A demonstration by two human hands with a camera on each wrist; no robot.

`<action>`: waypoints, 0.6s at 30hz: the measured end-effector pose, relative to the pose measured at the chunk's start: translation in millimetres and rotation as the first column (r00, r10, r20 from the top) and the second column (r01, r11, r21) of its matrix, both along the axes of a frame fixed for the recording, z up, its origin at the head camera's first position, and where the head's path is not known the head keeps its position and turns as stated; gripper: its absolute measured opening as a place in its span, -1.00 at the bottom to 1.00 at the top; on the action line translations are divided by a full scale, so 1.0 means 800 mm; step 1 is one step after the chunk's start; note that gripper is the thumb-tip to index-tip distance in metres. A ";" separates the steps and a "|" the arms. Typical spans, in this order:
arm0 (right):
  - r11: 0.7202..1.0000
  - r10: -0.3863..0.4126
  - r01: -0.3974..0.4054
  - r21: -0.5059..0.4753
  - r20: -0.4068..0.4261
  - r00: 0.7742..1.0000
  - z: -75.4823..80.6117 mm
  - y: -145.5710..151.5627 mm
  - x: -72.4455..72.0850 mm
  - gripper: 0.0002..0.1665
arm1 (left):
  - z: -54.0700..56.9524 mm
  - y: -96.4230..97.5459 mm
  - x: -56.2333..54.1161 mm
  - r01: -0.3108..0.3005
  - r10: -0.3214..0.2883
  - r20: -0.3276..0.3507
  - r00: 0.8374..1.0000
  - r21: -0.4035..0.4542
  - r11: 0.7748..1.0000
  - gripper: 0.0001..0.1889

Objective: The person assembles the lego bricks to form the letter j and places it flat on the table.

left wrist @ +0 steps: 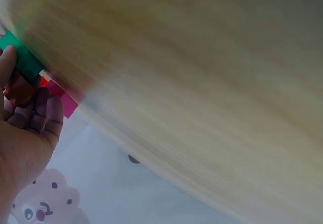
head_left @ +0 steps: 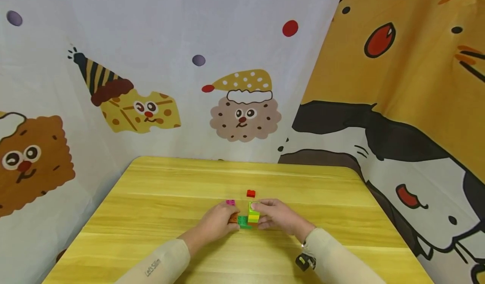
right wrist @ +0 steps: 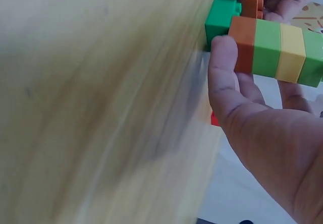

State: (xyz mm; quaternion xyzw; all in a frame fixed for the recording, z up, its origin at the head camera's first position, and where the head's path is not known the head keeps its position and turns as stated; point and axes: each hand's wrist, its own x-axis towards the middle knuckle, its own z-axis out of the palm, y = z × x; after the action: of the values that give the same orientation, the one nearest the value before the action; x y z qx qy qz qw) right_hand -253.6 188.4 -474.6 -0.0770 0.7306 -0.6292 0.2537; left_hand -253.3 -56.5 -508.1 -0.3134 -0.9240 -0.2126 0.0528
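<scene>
Near the middle of the table, my left hand [head_left: 219, 221] grips an orange-brown toy brick [left wrist: 20, 90] joined to a dark green brick [head_left: 242, 221], its thumb against the green one. A small tower [head_left: 253, 213] rises at the green brick's right end. From the bottom, the tower goes orange, light green [right wrist: 267, 47], yellow [right wrist: 291, 52] and light green again. My right hand [head_left: 279, 215] holds this tower, with the thumb low by the orange brick [right wrist: 242, 45] and other fingers along its far side. Beyond the left fingers shows a pink brick [head_left: 230, 202], partly hidden.
A lone red brick [head_left: 251, 194] lies on the wooden table [head_left: 170, 191], just beyond the hands. A printed cloth [head_left: 159, 31] with cartoon figures hangs behind the table's far edge. On the right wrist is a dark strapped device [head_left: 305, 261].
</scene>
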 end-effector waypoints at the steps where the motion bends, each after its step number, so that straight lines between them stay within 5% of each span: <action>1: 1.000 -0.010 0.010 -0.007 0.005 1.000 -0.002 -0.001 0.000 -0.10 | 0.000 0.000 0.000 0.000 0.000 -0.002 1.000 0.000 1.000 -0.51; 18: 0.999 -0.034 0.035 -0.029 0.027 0.999 -0.010 -0.005 -0.003 -0.11 | 0.002 0.000 0.002 0.004 -0.004 0.012 1.000 0.004 1.000 -0.51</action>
State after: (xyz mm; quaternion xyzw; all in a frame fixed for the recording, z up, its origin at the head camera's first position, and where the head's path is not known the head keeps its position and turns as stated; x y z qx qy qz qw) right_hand -255.9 184.4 -482.2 -0.0597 0.7192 -0.6451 0.2512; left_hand -251.5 -56.8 -506.8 -0.3139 -0.9233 -0.2163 0.0473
